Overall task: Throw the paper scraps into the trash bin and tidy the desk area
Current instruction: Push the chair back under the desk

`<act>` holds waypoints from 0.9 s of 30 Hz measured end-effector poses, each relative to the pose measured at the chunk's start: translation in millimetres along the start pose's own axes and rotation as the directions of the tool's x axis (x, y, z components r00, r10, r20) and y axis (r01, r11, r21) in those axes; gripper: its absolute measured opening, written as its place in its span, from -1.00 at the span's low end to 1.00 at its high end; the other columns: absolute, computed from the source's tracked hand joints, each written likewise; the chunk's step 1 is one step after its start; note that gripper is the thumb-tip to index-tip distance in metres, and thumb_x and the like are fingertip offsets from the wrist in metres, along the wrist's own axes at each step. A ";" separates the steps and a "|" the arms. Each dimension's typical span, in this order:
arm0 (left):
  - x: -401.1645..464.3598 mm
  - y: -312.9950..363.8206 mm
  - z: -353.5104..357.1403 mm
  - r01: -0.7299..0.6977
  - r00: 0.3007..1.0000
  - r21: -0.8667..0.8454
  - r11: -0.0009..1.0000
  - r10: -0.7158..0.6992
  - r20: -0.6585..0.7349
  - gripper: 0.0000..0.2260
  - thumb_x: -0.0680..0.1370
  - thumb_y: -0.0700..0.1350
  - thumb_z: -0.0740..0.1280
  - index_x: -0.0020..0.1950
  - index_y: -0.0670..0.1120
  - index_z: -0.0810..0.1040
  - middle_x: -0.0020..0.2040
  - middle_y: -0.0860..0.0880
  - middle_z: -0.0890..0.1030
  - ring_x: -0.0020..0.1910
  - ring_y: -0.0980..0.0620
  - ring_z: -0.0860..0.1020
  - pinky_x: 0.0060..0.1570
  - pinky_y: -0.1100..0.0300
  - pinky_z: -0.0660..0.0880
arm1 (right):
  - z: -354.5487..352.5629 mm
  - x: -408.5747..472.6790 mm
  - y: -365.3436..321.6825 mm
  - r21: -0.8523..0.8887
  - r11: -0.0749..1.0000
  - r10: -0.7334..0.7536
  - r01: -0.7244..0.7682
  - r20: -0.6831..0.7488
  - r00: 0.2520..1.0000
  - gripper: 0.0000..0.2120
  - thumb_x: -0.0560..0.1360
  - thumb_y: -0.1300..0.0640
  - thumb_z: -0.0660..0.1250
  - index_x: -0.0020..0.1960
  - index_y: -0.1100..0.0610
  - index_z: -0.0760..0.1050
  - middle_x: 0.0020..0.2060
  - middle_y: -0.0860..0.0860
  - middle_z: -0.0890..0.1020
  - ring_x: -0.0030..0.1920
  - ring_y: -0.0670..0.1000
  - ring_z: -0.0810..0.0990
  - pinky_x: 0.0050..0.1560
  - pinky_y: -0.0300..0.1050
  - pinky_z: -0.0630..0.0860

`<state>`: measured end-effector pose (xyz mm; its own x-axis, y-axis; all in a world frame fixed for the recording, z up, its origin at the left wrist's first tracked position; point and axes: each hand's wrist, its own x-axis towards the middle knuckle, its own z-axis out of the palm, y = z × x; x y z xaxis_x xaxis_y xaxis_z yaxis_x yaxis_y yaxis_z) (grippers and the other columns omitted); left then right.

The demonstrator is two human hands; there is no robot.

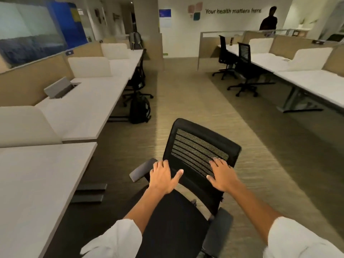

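A black mesh-backed office chair [195, 155] is seen in the carpeted aisle, just beside the near white desk [33, 183] on the left, its backrest tilted away from the camera and its seat towards it. The left hand [162, 178] is laid at the left edge of the backrest, just beside the grey left armrest [141, 169], with the fingers spread and the thumb pointed inward; nothing is gripped by it. The right hand [221, 176] is pressed flat against the mesh of the backrest, fingers splayed open, and nothing is enclosed by it either. White sleeves [119, 239] are rolled up on both forearms. No paper scraps or trash bin can be made out in the view. Further along the left row of desks, a black backpack [139, 109] is stood on the floor beside another chair. Two more black chairs [240, 67] are parked at the right-hand desks. At the far wall, a person [269, 18] is seen in silhouette.
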<state>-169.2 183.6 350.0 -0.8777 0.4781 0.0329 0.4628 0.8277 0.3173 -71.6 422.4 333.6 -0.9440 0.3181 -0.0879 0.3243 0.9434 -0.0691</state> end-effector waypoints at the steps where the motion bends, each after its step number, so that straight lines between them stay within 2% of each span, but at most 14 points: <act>1: 5.6 4.8 4.0 -0.017 1.000 -0.002 1.000 0.017 0.021 -0.15 0.43 0.48 -0.07 0.43 -0.14 0.32 0.42 -0.15 0.41 0.44 -0.18 0.31 0.31 -0.18 0.39 | 0.1 -3.5 8.9 -0.002 1.000 0.017 -0.017 -0.003 1.000 -0.33 0.57 -0.17 0.21 0.57 0.10 0.14 0.58 0.07 0.17 0.57 0.12 0.09 0.47 0.20 0.29; 4: 18.9 17.1 10.7 -0.073 0.996 -0.013 0.997 0.073 0.060 -0.18 0.48 0.45 -0.01 0.48 -0.16 0.27 0.46 -0.16 0.36 0.47 -0.19 0.27 0.37 -0.19 0.33 | 3.6 -11.7 26.4 -0.003 0.998 0.056 -0.056 -0.010 0.998 -0.35 0.58 -0.18 0.19 0.56 0.10 0.17 0.57 0.07 0.19 0.56 0.13 0.11 0.46 0.20 0.30; 9: 40.3 42.6 19.4 -0.152 0.987 -0.051 0.987 0.154 0.048 -0.20 0.49 0.45 0.02 0.47 -0.15 0.28 0.47 -0.14 0.35 0.47 -0.16 0.27 0.36 -0.18 0.31 | 9.8 -11.2 37.3 -0.026 0.995 0.098 -0.098 -0.002 0.995 -0.35 0.59 -0.23 0.13 0.57 0.08 0.14 0.58 0.06 0.16 0.58 0.12 0.08 0.47 0.20 0.27; 16: 81.6 86.5 13.2 -0.160 0.987 -0.110 0.981 0.162 0.008 -0.09 0.40 0.53 -0.09 0.43 -0.14 0.31 0.45 -0.15 0.38 0.45 -0.17 0.28 0.35 -0.18 0.35 | -6.7 29.7 49.4 -0.081 0.996 0.024 -0.024 0.001 1.000 -0.34 0.58 -0.17 0.18 0.57 0.09 0.12 0.59 0.08 0.12 0.59 0.12 0.02 0.50 0.22 0.21; 21: 120.4 116.0 26.6 -0.088 0.996 -0.131 0.987 0.091 0.016 -0.11 0.42 0.52 -0.03 0.43 -0.15 0.31 0.44 -0.16 0.38 0.44 -0.17 0.28 0.34 -0.19 0.36 | -9.4 85.1 79.3 -0.176 0.984 -0.045 0.041 -0.018 0.999 -0.36 0.56 -0.12 0.22 0.55 0.10 0.18 0.60 0.13 0.09 0.60 0.16 -0.07 0.50 0.40 -0.01; 25: 154.5 141.3 45.3 0.035 0.998 -0.159 0.987 -0.027 0.053 -0.15 0.47 0.48 0.03 0.47 -0.17 0.27 0.48 -0.17 0.33 0.47 -0.19 0.24 0.37 -0.21 0.31 | -18.2 136.2 116.3 -0.213 0.974 -0.077 0.074 -0.007 0.997 -0.33 0.53 -0.14 0.23 0.56 0.09 0.16 0.60 0.16 0.03 0.59 0.24 -0.12 0.46 0.47 -0.03; 27: 171.4 160.9 57.0 0.111 0.992 -0.178 0.978 -0.098 0.079 -0.14 0.47 0.48 0.04 0.49 -0.18 0.25 0.49 -0.18 0.31 0.48 -0.20 0.21 0.38 -0.22 0.30 | -22.5 164.0 141.9 -0.183 0.978 -0.099 0.096 -0.008 0.995 -0.31 0.51 -0.15 0.26 0.55 0.08 0.17 0.59 0.15 0.05 0.59 0.26 -0.07 0.45 0.45 0.00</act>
<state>-238.0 415.5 352.6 -0.9064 0.4160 -0.0732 0.3328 0.8099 0.4830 -181.7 610.5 331.8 -0.9720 0.2234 -0.0725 0.2152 0.9708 0.1062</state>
